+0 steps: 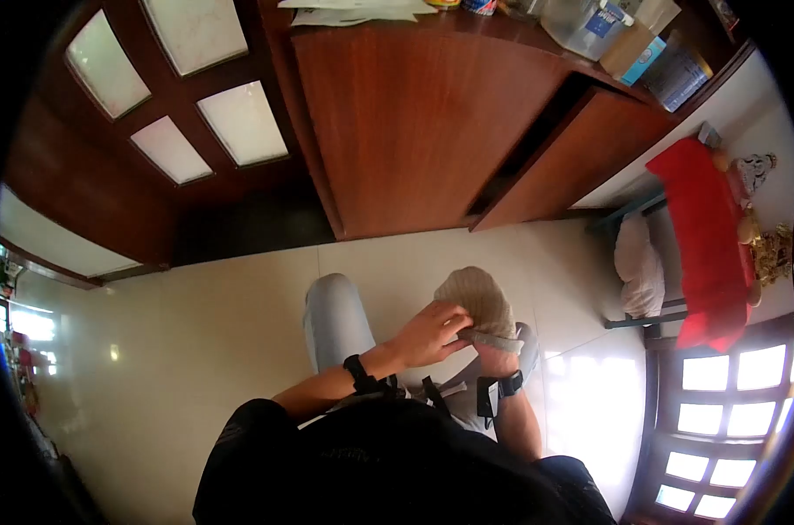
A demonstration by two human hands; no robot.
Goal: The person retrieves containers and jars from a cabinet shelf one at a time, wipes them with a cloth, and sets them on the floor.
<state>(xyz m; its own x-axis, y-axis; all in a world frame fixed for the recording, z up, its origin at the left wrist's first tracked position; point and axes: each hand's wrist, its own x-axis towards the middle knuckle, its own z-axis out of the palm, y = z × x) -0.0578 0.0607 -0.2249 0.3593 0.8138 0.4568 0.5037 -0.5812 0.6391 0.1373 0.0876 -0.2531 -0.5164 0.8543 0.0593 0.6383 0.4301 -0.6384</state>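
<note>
A beige ribbed knit hat (477, 299) with a folded brim is in front of me, above my right knee. My left hand (434, 334) reaches across from the left, its fingers bent and closed on the hat's edge near the brim. My right hand (497, 360) goes up into the hat's opening, so the brim lies across it and its fingers are hidden inside. Each wrist has a dark band; a small black box-like device (487, 397) sits by the right one.
A reddish-brown cabinet (423, 131) stands ahead, its right sliding panel (581, 153) tilted out of line. Jars and boxes (625, 44) crowd its top. To the right is a stand with a red cloth (699, 236). My left knee (336, 306) rises over the tiled floor (196, 350).
</note>
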